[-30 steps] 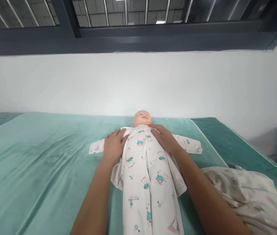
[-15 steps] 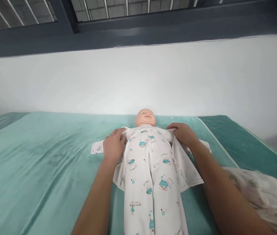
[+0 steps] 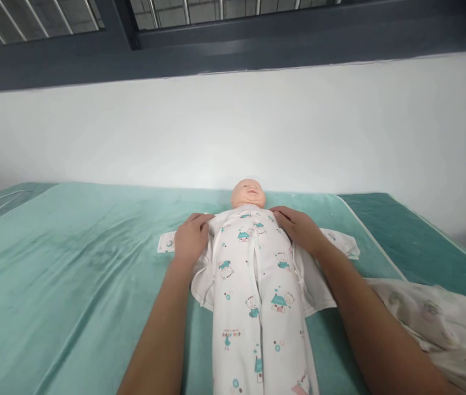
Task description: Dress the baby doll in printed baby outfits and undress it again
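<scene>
A baby doll [image 3: 248,193] lies on its back with its head by the wall. A long white baby romper [image 3: 257,274] with teal houses and bears lies over its body, its front slit running down the middle. Beneath it spreads an open white baby shirt [image 3: 315,280], sleeves stretched out to both sides. My left hand [image 3: 191,236] is closed on the cloth by the doll's shoulder on the left. My right hand [image 3: 298,226] has its bent fingers on the cloth at the opposite shoulder, fingertips partly hidden.
A green sheet [image 3: 93,263] with folds covers the bed. A crumpled white patterned cloth [image 3: 442,323] lies at the right, beside my forearm. Behind the bed stands a white wall [image 3: 233,131], with a dark window frame [image 3: 233,52] and metal bars above.
My right hand has moved inward toward the doll's neck, and the shirt edge it held raised is lower. My left hand stays at the shoulder. The view has shifted slightly.
</scene>
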Demonstrator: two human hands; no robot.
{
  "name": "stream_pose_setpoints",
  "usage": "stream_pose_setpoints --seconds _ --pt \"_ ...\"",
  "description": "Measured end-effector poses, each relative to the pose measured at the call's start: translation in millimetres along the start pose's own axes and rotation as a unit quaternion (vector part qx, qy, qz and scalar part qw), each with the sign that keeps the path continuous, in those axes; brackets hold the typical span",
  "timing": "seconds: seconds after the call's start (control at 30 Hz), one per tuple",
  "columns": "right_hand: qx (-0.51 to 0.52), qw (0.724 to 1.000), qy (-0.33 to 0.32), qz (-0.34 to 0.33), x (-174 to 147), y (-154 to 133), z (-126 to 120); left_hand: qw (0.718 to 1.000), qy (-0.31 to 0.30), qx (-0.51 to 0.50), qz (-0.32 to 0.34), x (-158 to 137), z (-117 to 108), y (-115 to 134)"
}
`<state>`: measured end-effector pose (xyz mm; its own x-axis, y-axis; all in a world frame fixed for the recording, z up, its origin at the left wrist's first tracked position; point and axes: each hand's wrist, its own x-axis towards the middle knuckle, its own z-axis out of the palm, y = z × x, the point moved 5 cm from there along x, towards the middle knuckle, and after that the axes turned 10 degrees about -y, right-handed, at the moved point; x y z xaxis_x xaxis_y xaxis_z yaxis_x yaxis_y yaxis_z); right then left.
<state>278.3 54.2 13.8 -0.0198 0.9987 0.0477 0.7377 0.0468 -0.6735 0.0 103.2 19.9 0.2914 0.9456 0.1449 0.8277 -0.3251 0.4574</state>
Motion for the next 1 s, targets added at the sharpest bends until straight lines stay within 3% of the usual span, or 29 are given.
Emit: stream_pose_setpoints --seconds 0.1,0.17,0.23,0.33,0.4,0.47,0.57,0.67,0.87,1.0 --pt "-0.018 0.999 -0.004 0.039 1 23 -8 1.000 -0.014 0.007 -0.015 0 -1 -2" --pt "-0.012 0.998 0.017 0.051 -3 24 -16 1.000 -0.023 0.011 -0.016 -1 -1 -1" --pt "-0.003 0.997 0.059 0.046 -10 8 -25 0.999 -0.034 0.010 -0.015 -2 -1 1" --pt "0.011 0.996 0.090 -0.010 -15 -45 -27 0.999 -0.046 0.010 -0.004 -3 0 2" --pt "-0.019 0.997 0.041 -0.064 -8 -90 -12 0.999 -0.050 0.013 0.001 -4 1 2" --pt "-0.110 0.987 -0.066 -0.102 7 -130 15 0.999 -0.051 0.011 -0.003 -4 2 1" --pt "-0.278 0.926 -0.242 -0.081 30 -161 58 0.999 -0.045 0.009 -0.012 -5 2 -2" --pt "-0.318 0.899 -0.295 -0.058 46 -165 76 0.999 -0.033 0.004 -0.014 -6 1 -3" --pt "-0.325 0.902 -0.261 -0.110 49 -142 67 0.998 0.016 -0.020 -0.056 -9 -6 -12" --pt "-0.343 0.901 -0.248 -0.095 46 -138 63 0.996 0.038 -0.019 -0.084 -8 -7 -19"
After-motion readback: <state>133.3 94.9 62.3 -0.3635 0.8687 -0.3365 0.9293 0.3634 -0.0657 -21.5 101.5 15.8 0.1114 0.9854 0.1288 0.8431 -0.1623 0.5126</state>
